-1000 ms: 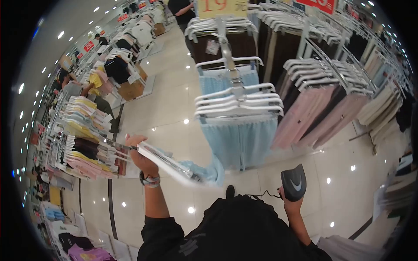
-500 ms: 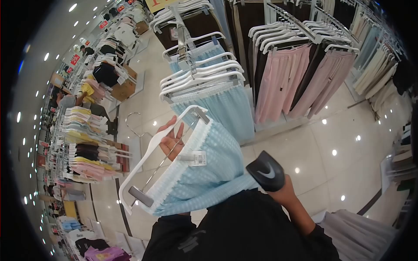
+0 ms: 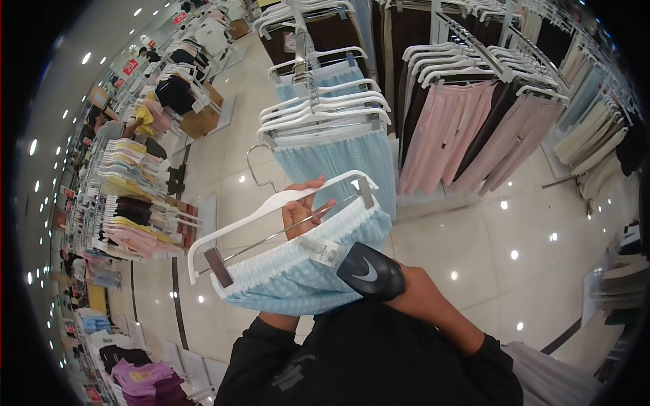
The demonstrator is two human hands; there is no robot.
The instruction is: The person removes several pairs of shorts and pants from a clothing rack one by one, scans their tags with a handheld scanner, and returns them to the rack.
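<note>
The left hand (image 3: 302,211) grips a white clip hanger (image 3: 271,206) just below the middle of the view, fingers curled round its bar and pinching it. From the hanger's two metal clips hangs a pair of light blue checked shorts (image 3: 298,271), the frilled waistband running from about 8 o'clock up toward 2 o'clock. A small white price tag (image 3: 328,253) lies on the waistband; its print is too small to read.

The right hand (image 3: 420,298), at about 5 o'clock from the hanger, is closed round a black handheld scanner (image 3: 371,273) with a grey curved mark on its top, something like a swoosh. The scanner's front end sits just beside the price tag, touching or nearly touching the blue fabric; I cannot tell which.

At 12 o'clock stands a rack (image 3: 325,108) of white hangers carrying more of the same blue shorts. At 1 to 2 o'clock hang pink trousers (image 3: 440,135) and brown ones. At 9 to 10 o'clock are rows of yellow, dark and pink tops (image 3: 135,223), and red signs (image 3: 130,66) high at 11 o'clock, their writing unreadable. A person in a yellow top (image 3: 143,120) stands far off at 10 o'clock. The glossy floor (image 3: 474,237) shows spots of ceiling light.
</note>
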